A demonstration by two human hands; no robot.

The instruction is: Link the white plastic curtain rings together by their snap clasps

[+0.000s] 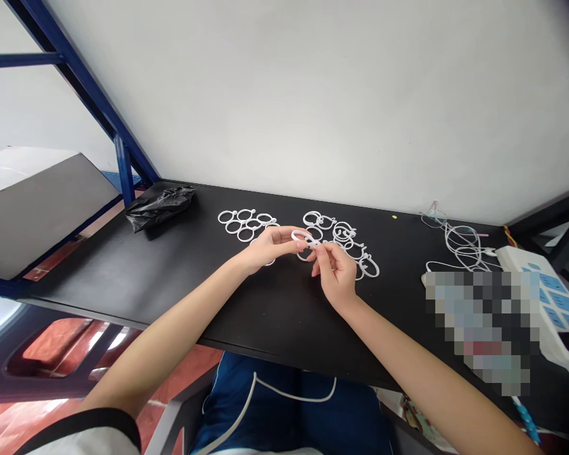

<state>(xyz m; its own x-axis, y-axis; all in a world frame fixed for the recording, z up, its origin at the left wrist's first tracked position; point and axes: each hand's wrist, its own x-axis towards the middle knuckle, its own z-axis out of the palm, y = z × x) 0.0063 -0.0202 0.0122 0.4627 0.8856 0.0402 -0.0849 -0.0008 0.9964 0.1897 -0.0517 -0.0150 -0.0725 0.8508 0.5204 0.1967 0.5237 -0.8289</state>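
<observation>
Black tabletop (265, 306) against a pale wall (313, 101): above it, one white curtain ring (299, 232) sits between both hands — left hand (269, 248) pinching its band, right hand (336, 272) gripping its right-hand end. Loose rings (344, 232) lie just beyond.

A white ring (301, 231) is held between the left hand (270, 245) and right hand (336, 268), tilted, at mid-frame. Just left, a cluster of white rings (246, 226) with small eyelets lies flat on the tabletop (265, 306); just right, similar rings (344, 234) overlap, partly hidden.
</observation>
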